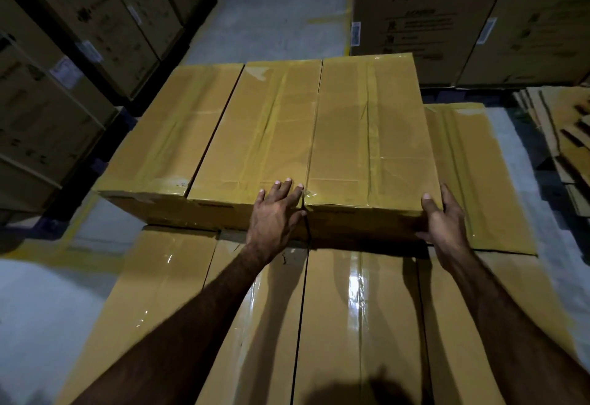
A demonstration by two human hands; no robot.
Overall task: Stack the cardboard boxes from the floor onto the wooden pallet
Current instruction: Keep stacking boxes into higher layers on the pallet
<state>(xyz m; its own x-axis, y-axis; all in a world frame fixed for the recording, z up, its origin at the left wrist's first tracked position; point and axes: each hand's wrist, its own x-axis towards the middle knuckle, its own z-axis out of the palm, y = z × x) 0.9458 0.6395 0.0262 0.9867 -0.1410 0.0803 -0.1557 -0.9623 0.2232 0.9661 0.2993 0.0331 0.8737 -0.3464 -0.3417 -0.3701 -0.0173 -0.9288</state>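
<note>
Fingers first: the left hand (275,213) lies flat, fingers spread a bit, over the near top edge of the upper row right at the seam between the middle box (255,130) and the right box (370,130). It's pressing, not gripping. The right hand (445,222) wraps the near right corner of that right box, thumb on top and fingers apart down the side, so it's holding the corner rather than pinching anything.

Looks to me like the placing step is nearly done and this is the squaring-up bit, nudging the right box snug against its neighbour. The upper row has three boxes across the centre of the frame, counting the left box (169,130), sitting on a lower layer (357,325) that fills the bottom half. One more lower box (472,178) sticks out at centre right.

Next move probably calls for a push toward the left of the frame until the seam closes, then letting go.

Can't see the pallet at all, it's buried under cardboard. No loose boxes visible on the floor (281,15) either. Printing on the dark stacks (79,37) at upper left is too murky to read.
</note>
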